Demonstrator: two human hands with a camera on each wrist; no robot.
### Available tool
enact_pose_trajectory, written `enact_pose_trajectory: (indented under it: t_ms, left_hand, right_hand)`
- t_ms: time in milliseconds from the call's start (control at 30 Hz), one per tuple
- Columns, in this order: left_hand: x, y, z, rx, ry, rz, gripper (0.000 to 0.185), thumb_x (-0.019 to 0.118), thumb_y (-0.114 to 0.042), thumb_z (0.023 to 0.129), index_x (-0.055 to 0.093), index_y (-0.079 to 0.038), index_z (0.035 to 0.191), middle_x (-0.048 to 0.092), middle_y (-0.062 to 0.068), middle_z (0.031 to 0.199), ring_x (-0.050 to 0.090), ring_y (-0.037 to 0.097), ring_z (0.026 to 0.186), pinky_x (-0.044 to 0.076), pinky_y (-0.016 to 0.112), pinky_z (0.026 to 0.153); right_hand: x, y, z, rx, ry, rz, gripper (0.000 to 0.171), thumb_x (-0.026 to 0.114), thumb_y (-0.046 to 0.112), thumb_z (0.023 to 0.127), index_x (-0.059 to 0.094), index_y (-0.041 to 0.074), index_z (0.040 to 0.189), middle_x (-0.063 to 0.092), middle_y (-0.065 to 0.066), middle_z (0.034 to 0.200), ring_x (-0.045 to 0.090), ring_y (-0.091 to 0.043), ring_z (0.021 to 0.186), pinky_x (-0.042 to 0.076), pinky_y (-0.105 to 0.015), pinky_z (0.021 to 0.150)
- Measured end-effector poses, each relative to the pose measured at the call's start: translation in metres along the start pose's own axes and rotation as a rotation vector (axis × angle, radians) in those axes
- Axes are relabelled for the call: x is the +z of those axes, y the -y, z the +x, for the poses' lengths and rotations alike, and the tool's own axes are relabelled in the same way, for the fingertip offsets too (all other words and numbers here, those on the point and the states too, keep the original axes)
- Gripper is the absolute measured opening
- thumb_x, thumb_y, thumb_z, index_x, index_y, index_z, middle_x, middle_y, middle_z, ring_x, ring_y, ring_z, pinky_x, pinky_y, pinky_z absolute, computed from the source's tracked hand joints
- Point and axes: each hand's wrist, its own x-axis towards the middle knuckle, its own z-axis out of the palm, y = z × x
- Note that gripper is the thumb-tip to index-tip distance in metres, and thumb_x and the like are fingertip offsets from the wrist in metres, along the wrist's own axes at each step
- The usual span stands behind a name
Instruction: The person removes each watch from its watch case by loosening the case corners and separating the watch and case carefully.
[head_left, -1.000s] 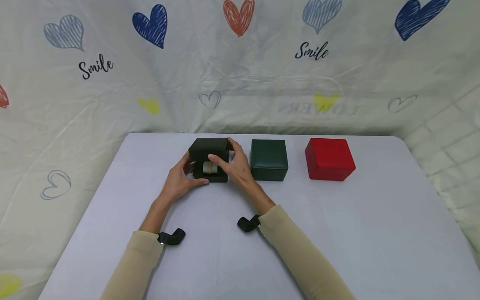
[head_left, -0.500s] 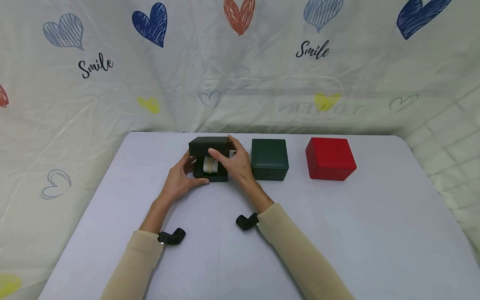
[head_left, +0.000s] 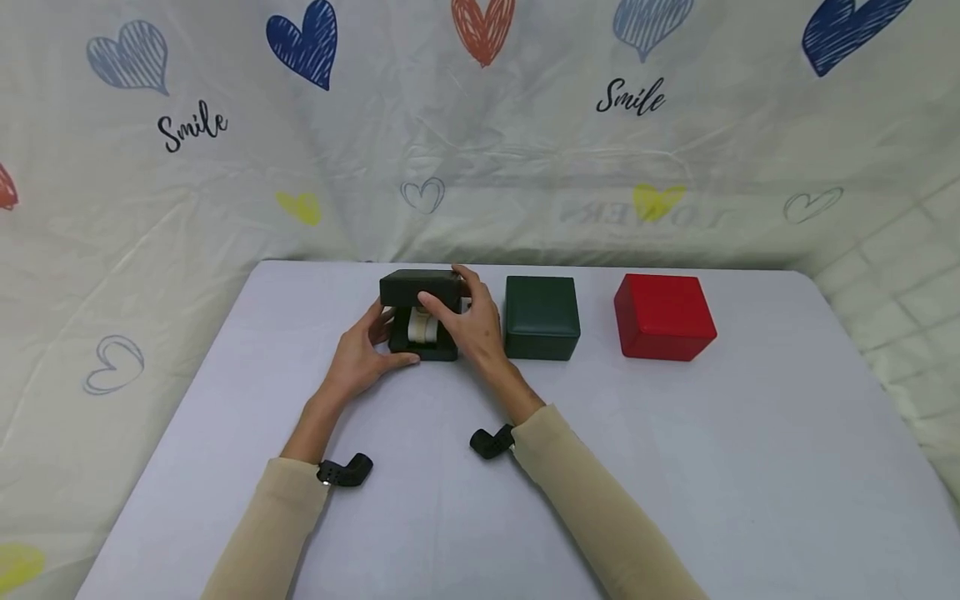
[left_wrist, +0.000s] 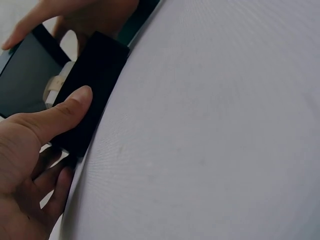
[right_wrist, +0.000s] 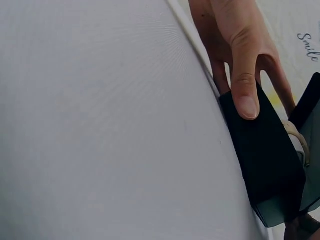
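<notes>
Head view, I log: left hand (head_left: 358,360) pinching black hinged box (head_left: 422,321) base; right hand (head_left: 468,323) gripping its half-raised lid; green box (head_left: 542,317) just right of it.

Open table (head_left: 675,467) lies in front of and left of the black box (head_left: 420,287), while the green box (head_left: 542,317) crowds just beside the right hand (head_left: 468,325), with the red box (head_left: 663,315) farther right.

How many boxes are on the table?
3, in a row near the far edge: a black box on the left, lid partly raised, held by the left hand and right hand; a green box in the middle; a red box on the right.
</notes>
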Motion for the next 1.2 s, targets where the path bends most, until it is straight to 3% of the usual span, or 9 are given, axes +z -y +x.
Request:
enact_pose_trajectory:
  t_ms: [167, 367, 533, 767, 1033, 1200]
  left_hand:
    - [-0.0010, -0.0017, 0.0013, 0.014, -0.002, 0.017, 0.107, 0.095, -0.022, 0.077, 0.033, -0.024, 0.164, 0.053, 0.019, 0.156, 0.058, 0.037, 0.139, 0.052, 0.048, 0.113]
    - [-0.0004, -0.0008, 0.0011, 0.017, -0.002, 0.023, 0.101, 0.094, -0.020, 0.078, 0.038, -0.020, 0.162, 0.054, 0.019, 0.156, 0.058, 0.037, 0.139, 0.052, 0.048, 0.112]
    - [0.0003, -0.0004, 0.0009, 0.009, 0.001, 0.044, 0.102, 0.094, -0.022, 0.078, 0.037, -0.021, 0.162, 0.054, 0.020, 0.155, 0.061, 0.039, 0.136, 0.053, 0.050, 0.111]
    - [-0.0001, -0.0003, 0.0007, -0.002, -0.003, 0.063, 0.111, 0.095, -0.024, 0.076, 0.029, -0.024, 0.166, 0.052, 0.021, 0.157, 0.060, 0.039, 0.137, 0.053, 0.050, 0.111]
    - [0.0000, -0.0003, -0.0004, -0.032, 0.004, 0.049, 0.119, 0.095, -0.024, 0.076, 0.019, -0.019, 0.168, 0.045, 0.020, 0.162, 0.056, 0.037, 0.141, 0.050, 0.048, 0.114]
    - [0.0003, -0.0021, 0.0003, -0.019, 0.008, 0.031, 0.120, 0.095, -0.024, 0.076, 0.017, -0.026, 0.168, 0.045, 0.018, 0.162, 0.056, 0.036, 0.142, 0.050, 0.048, 0.115]
  right_hand:
    - [-0.0006, 0.0001, -0.0004, -0.005, 0.048, -0.046, 0.091, 0.069, 0.070, 0.088, 0.033, 0.034, 0.163, 0.045, -0.011, 0.153, 0.053, -0.028, 0.132, 0.047, -0.051, 0.112]
    - [-0.0030, 0.0005, -0.0002, -0.010, 0.144, -0.108, 0.119, 0.056, 0.094, 0.075, 0.010, 0.035, 0.168, 0.029, -0.015, 0.166, 0.041, -0.033, 0.149, 0.037, -0.054, 0.124]
    - [-0.0064, -0.0021, -0.0004, -0.009, 0.193, -0.125, 0.118, 0.061, 0.087, 0.081, 0.002, 0.034, 0.168, 0.023, -0.017, 0.169, 0.036, -0.036, 0.153, 0.034, -0.057, 0.126]
    - [-0.0074, -0.0027, 0.0004, -0.001, 0.177, -0.123, 0.105, 0.067, 0.072, 0.088, 0.007, 0.037, 0.167, 0.029, -0.016, 0.167, 0.045, -0.036, 0.147, 0.039, -0.057, 0.122]
    - [-0.0015, -0.0016, 0.0038, 0.023, 0.117, -0.091, 0.113, 0.055, 0.095, 0.076, 0.018, 0.037, 0.167, 0.040, -0.016, 0.157, 0.054, -0.033, 0.130, 0.047, -0.056, 0.112]
    - [-0.0002, 0.0017, 0.0062, 0.053, 0.087, -0.068, 0.113, 0.053, 0.096, 0.075, 0.024, 0.036, 0.166, 0.043, -0.017, 0.151, 0.055, -0.034, 0.125, 0.049, -0.056, 0.108]
